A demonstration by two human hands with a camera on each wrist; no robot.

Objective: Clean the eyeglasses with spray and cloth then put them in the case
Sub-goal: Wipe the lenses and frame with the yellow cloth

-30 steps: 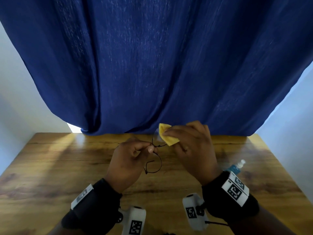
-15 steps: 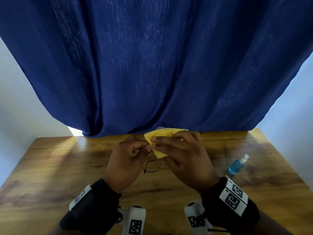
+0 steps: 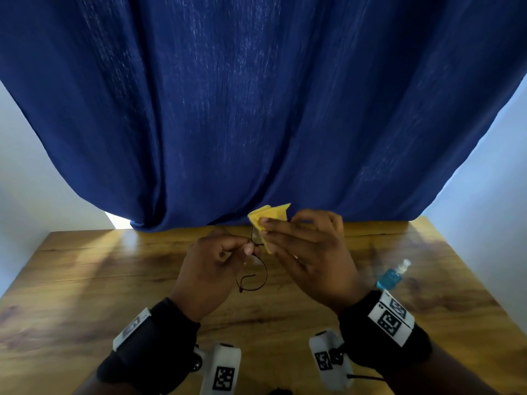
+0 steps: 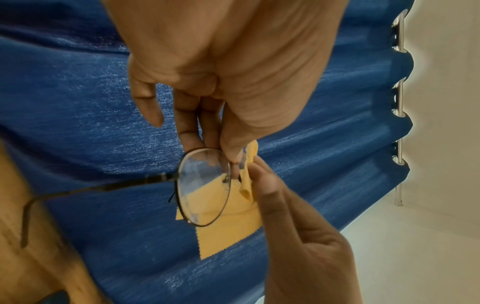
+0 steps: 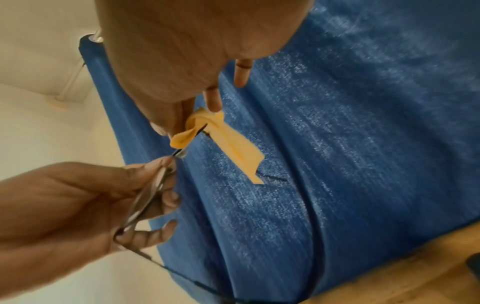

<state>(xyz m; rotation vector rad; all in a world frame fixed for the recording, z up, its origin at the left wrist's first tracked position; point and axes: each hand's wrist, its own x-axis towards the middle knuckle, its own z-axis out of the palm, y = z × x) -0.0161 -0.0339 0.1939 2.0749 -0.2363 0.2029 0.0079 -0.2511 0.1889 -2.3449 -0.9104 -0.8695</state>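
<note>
Thin black round-framed eyeglasses (image 3: 258, 270) are held above the wooden table (image 3: 85, 280). My left hand (image 3: 228, 252) pinches the frame near the bridge; in the left wrist view one lens (image 4: 205, 187) shows below the fingertips, smeared, with a temple arm (image 4: 91, 189) trailing left. My right hand (image 3: 288, 232) pinches a yellow cloth (image 3: 269, 216) folded around the other lens; the cloth (image 5: 228, 139) drapes from thumb and fingers in the right wrist view, hiding that lens. A blue spray bottle (image 3: 392, 276) lies on the table to the right. No case is in view.
A dark blue curtain (image 3: 256, 109) hangs behind the far table edge, with white walls on both sides. Wrist-worn cameras with black-and-white markers (image 3: 224, 372) sit near the table's front edge.
The right hand with the cloth has shifted right and up along the lens, so more of the frame shows between the hands. The left hand keeps its pinch.
</note>
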